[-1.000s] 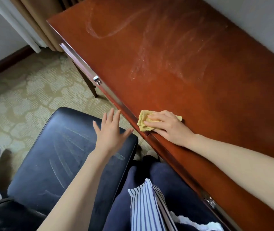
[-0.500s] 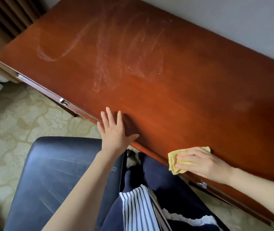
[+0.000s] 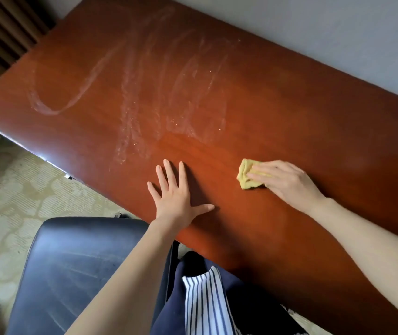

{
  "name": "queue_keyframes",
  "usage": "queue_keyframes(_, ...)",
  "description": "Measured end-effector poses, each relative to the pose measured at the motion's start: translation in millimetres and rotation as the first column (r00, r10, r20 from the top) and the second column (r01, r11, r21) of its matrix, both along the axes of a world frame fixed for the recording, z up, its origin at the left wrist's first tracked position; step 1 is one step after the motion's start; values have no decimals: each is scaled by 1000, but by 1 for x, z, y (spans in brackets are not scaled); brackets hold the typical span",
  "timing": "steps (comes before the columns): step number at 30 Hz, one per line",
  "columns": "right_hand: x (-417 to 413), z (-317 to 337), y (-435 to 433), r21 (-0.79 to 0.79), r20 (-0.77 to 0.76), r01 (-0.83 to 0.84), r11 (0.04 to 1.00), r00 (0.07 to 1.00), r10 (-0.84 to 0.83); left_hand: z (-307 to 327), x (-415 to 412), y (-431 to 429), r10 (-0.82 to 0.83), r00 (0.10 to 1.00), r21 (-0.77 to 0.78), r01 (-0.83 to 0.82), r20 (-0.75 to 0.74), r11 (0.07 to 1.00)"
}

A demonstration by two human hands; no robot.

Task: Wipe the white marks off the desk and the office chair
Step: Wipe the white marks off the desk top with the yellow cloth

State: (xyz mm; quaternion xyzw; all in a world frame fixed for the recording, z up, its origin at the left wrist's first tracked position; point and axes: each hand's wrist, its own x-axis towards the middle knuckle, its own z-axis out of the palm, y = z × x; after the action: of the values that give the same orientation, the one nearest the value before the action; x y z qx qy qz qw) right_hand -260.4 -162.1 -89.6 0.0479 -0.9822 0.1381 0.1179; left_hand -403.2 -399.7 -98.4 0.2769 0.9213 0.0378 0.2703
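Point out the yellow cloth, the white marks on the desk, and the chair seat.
yellow cloth [image 3: 243, 177], head view, exposed left end.
white marks [image 3: 135, 112], head view, central smear streaks.
chair seat [image 3: 77, 262], head view, middle of black cushion.

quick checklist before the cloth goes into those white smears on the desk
1. Yellow cloth under right hand, flat on the desk: ok.
2. Left hand braced open on the desk, clear of the smears: ok.
3. Path from cloth to white marks free of objects: ok.
4. Marks already wiped: not ok, streaks and a curved smear remain.
5. Chair seat clean: not ok, faint streaks show.
6. Cloth damp: cannot tell.
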Motion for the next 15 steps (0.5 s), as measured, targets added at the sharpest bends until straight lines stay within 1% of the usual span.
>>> queue_keyframes(1,-9,-1,6,-12,42,69,998,997,-69,-1,1,3,15,1000,-7,-15,17,1000)
queue_keyframes(3,-34,-4,21,-40,69,195,980,979,-192,-3,3,5,33,998,-21,-31,55,999)
queue_keyframes(6,-68,-5,31,-122,130,337,933,938,-322,-5,-1,6,46,991,-47,-40,127,998)
queue_keyframes(8,-96,-6,35,-164,137,452,877,891,-433,-6,-3,7,45,987,-69,-34,156,997)
queue_keyframes(10,-125,-7,34,-207,151,562,801,827,-542,-6,-4,7,44,983,-85,-29,177,996)
queue_keyframes(12,-150,-8,23,-205,156,599,774,801,-578,-6,-4,7,39,980,-97,-21,193,995)
queue_keyframes(15,-172,-10,-2,-216,165,542,812,840,-517,-6,-8,6,34,975,-108,-10,219,994)
